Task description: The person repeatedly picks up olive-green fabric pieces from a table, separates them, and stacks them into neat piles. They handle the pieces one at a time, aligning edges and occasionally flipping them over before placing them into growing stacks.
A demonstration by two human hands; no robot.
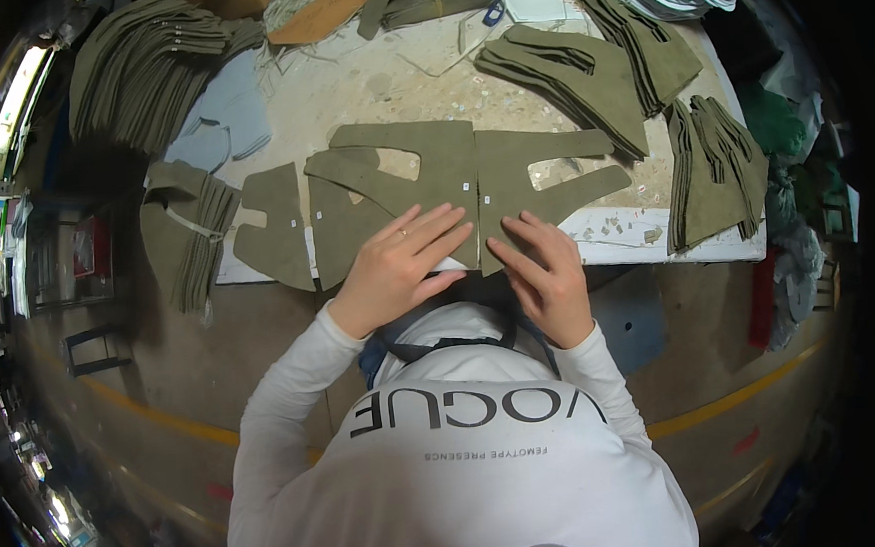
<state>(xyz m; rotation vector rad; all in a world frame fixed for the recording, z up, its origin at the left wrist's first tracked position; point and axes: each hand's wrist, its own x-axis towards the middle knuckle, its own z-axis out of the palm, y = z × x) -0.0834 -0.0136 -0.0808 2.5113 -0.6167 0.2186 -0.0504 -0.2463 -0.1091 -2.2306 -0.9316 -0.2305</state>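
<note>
Several olive-green cut fabric pieces lie flat in a row along the table's near edge, each with a small white sticker. My left hand (pixel 403 262) rests with fingers stretched out on the middle fabric piece (pixel 444 163), near its lower right edge. On the adjoining right fabric piece (pixel 508 174), my right hand (pixel 547 267) lies with its fingers apart, touching near the lower left edge. The two pieces meet side by side along a straight seam line between my hands. Left of these lie another fabric piece (pixel 339 224) and a notched piece (pixel 279 223).
Stacks of olive fabric pieces stand at the far left (pixel 145 71), near left (pixel 189 228), far right (pixel 566 80) and right edge (pixel 717 171). Pale blue pieces (pixel 223 116) lie at the left. Scraps and a small blue tool (pixel 493 12) sit on the worktable (pixel 385 76).
</note>
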